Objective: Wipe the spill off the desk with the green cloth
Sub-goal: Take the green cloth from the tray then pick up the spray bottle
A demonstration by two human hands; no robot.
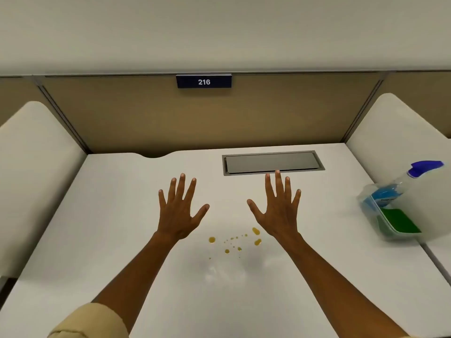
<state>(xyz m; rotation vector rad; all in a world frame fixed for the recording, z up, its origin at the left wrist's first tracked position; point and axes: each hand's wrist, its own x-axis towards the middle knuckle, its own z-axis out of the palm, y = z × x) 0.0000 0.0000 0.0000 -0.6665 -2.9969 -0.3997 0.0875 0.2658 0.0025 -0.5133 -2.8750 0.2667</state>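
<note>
A white desk (97, 240) fills most of the view, w/ a tan partition panel (122, 113) set along its far edge and white side dividers seen at L and R. A dark blue number plate (204, 81) reading 216 is fixed at the top centre of the partition. A grey cable hatch (272, 163) is recessed in the desk's far right part, lid down.

Both forearms are stretched fwd over the desk; a beige rolled sleeve (90, 323) is seen on the left arm at the bottom edge. The left hand (179, 213) is held palm down, fingers straight and spread wide, nothing gripped. The right hand (278, 211) is held the same way, fingers fanned, nothing gripped; its fingertips are seen against the hatch's near edge. Whether the palms touch the desk cannot be told.

At the desk's right edge a clear spray bottle (410, 191) w/ blue trigger top and blue liquid is seen, blurred. The green cloth (397, 220) is seen just below and in front of the bottle's base, apparently inside a clear wrap or tub – exact container cannot be told. It lies well apart from both hands.

The spill (234, 242), a scatter of small yellow-orange drops, is found on the desk between the two wrists, slightly nearer the right one.
</note>
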